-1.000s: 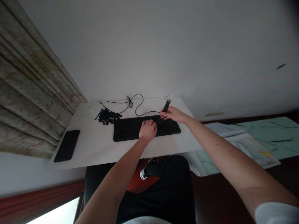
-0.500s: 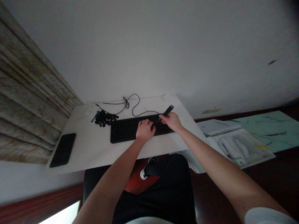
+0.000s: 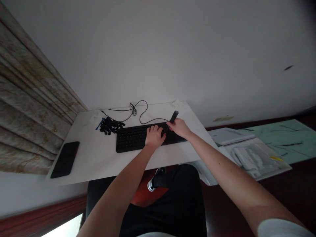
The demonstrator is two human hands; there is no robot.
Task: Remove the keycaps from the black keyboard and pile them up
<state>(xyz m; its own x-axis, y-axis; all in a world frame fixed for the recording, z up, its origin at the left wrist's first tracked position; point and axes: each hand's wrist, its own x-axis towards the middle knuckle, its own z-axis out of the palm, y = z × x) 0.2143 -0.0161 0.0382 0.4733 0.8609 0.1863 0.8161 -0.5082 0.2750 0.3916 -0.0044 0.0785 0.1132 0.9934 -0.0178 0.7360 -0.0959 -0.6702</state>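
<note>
A black keyboard (image 3: 132, 139) lies on the white table, and its cable runs off the back edge. My left hand (image 3: 155, 136) rests on the middle of the keyboard with its fingers apart and the thumb out to the right. Just right of it, my right hand (image 3: 179, 127) grips a black brush (image 3: 174, 116) that stands tilted, bristle end up. Its lower end, down at the keys, is too dark to make out now. Left of the keyboard sits a loose heap of black keycaps (image 3: 110, 125). A slim blue item (image 3: 99, 124) pokes out from the heap's left side.
The black cable (image 3: 133, 109) is looped and knotted behind the keyboard. A black phone (image 3: 65, 159) lies near the white table's (image 3: 96, 158) left edge, beside a curtain (image 3: 29, 108). Right of the table are a plastic-wrapped package (image 3: 249, 157) and a marbled panel (image 3: 278, 140).
My right hand has shifted slightly left with the brush, which now stands steeper. The wires at its lower end no longer show clearly. My left hand has barely moved.
</note>
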